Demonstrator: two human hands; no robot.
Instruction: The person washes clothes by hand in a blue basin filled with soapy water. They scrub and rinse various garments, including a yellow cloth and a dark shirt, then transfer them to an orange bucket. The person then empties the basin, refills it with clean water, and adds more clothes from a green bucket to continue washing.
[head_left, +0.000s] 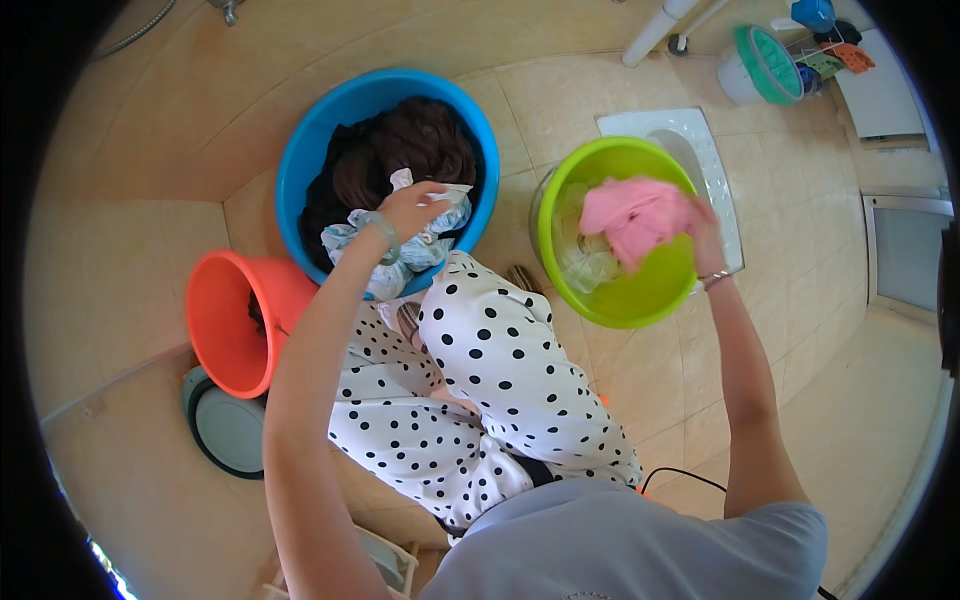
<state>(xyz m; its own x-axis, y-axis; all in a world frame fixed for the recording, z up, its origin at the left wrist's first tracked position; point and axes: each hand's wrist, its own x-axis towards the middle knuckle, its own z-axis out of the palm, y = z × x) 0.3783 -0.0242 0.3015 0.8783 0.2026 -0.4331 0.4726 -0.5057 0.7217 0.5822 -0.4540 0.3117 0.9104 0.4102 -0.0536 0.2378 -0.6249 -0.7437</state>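
At the upper left, a round blue basin (291, 180) holds dark brown clothes (400, 150) and a white garment with a pale blue pattern (437, 240). My left hand (412, 210) is in the basin, its fingers closed on the patterned garment. To the right stands a lime green bucket (655, 300) with whitish, sheer fabric (585, 260) against its left inner side. A pink cloth (638, 218), slightly blurred, hangs inside the bucket's mouth from my right hand (706, 238), which grips its right end at the rim.
Left of my legs, an orange-red bucket (215, 325) lies tilted with something dark inside, beside a grey-green basin (230, 430). A white squat toilet (712, 150) lies behind the green bucket. Farther right are a lined bin (740, 82) and a black cord (690, 472).
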